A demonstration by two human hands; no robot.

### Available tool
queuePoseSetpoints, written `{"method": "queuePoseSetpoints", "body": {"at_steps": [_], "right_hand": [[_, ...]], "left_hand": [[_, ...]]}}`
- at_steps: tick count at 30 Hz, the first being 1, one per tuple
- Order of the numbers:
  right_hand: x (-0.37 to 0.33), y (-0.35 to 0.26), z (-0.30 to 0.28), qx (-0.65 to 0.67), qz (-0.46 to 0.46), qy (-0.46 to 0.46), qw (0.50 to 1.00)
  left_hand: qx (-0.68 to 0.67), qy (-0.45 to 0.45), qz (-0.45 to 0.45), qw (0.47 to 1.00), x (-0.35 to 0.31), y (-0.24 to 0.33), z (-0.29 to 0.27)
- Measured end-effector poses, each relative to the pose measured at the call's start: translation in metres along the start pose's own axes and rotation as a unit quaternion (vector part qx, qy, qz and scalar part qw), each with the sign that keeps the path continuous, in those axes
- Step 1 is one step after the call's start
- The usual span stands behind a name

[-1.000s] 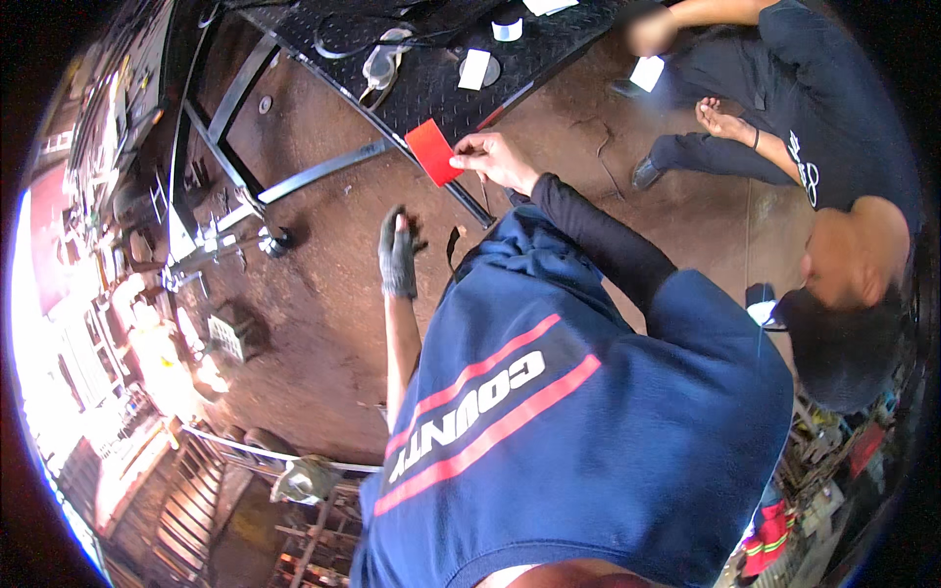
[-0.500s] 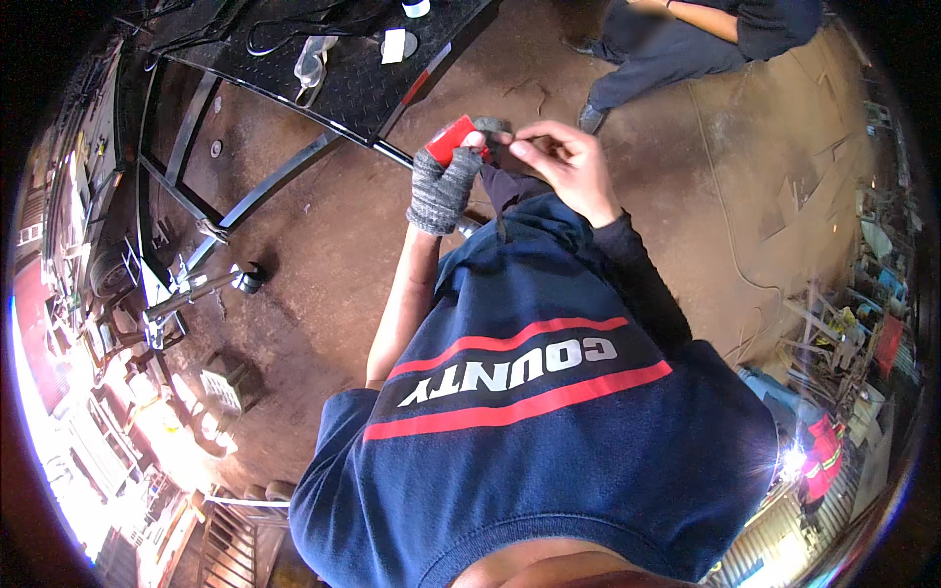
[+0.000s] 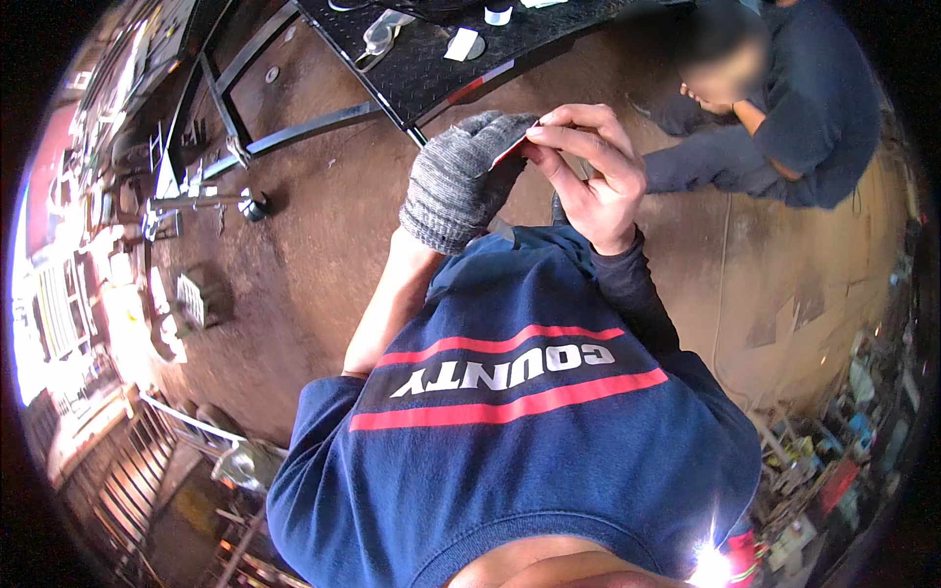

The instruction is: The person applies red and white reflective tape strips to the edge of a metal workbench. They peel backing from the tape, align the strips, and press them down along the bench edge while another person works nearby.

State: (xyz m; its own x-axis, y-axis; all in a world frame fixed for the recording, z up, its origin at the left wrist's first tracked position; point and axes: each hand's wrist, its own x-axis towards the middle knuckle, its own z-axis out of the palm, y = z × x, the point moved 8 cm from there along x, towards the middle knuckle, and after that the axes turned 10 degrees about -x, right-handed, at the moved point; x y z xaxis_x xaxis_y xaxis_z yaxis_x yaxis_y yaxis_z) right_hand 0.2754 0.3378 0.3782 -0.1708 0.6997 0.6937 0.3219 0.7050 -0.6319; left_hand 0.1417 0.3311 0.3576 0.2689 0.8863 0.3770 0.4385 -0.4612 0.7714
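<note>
My left hand (image 3: 461,181), in a grey knitted glove, is raised in front of my chest with its fingers closed around a small, flat red packet (image 3: 512,149). The packet is turned nearly edge-on, so only a thin red and pale strip shows past the glove. My bare right hand (image 3: 596,176) comes in from the right, thumb and forefinger pinched at the packet's far corner. Its other fingers are bent above the thumb. Whether something small is between those fingertips is too fine to make out.
A black tread-plate trailer deck (image 3: 397,83) carries clear goggles (image 3: 384,34) and a white paper (image 3: 462,44). Its steel frame (image 3: 314,130) extends left. A person (image 3: 814,118) is low down at the right. Scrap (image 3: 784,480) lies lower right, near a bright welding glare (image 3: 711,566).
Both hands have come closer and slightly right, and the packet has turned from showing its red face to nearly edge-on. My right fingers now meet its corner. The view has shifted, showing more of the person.
</note>
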Motion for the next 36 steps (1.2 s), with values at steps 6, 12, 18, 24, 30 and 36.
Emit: {"method": "queuePoseSetpoints", "body": {"at_steps": [6,12,18,24,30,36], "right_hand": [[0.022,0.025,-0.044,0.059,-0.08,0.009,0.995],[0.037,0.051,-0.084,0.123,-0.126,0.019,0.984],[0.047,0.062,-0.109,0.167,-0.162,-0.055,0.971],[0.041,0.076,-0.116,0.185,-0.171,-0.055,0.966],[0.032,0.077,-0.11,0.197,-0.167,-0.048,0.965],[0.026,0.068,-0.096,0.166,-0.171,-0.04,0.97]], "left_hand": [[0.1,0.044,-0.008,0.994,0.032,0.03,0.031],[0.147,0.065,-0.076,0.984,0.062,0.063,0.062],[0.207,0.083,-0.091,0.97,0.078,0.083,0.08],[0.229,0.082,-0.117,0.963,0.079,0.088,0.093],[0.166,0.093,-0.154,0.97,0.065,0.082,0.097],[0.076,0.124,-0.145,0.979,0.051,0.069,0.091]]}}
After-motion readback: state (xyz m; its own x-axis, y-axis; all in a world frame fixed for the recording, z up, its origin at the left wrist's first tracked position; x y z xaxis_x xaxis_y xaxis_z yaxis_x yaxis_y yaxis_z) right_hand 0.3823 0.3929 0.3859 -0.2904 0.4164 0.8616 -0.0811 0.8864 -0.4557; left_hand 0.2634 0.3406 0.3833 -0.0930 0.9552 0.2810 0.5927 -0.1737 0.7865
